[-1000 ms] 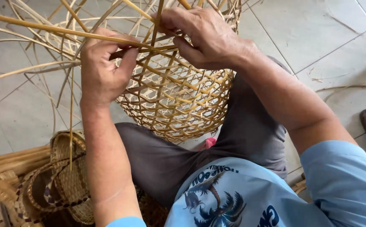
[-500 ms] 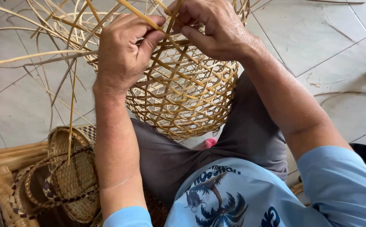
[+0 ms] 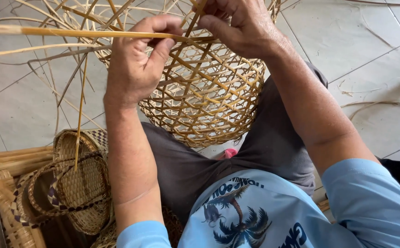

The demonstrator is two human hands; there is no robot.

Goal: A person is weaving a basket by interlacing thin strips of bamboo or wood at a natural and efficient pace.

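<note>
An open-weave bamboo basket (image 3: 209, 92) rests against my knees, its rim toward the top of the view and loose strips fanning out from it. My left hand (image 3: 138, 59) pinches a long flat bamboo strip (image 3: 62, 32) that runs off to the left edge. At the top of the view my right hand (image 3: 239, 25) is closed on upright strips at the basket's rim. The two hands are close together over the weave.
Finished small woven baskets with dark trim (image 3: 71, 183) lie stacked at lower left beside bamboo canes (image 3: 7, 158). Grey tiled floor (image 3: 360, 59) surrounds me, with stray strips (image 3: 379, 105) on it at the right.
The view has shifted so the basket and both hands sit lower and larger. My left hand has moved right along the strip, closer to my right hand at the rim.
</note>
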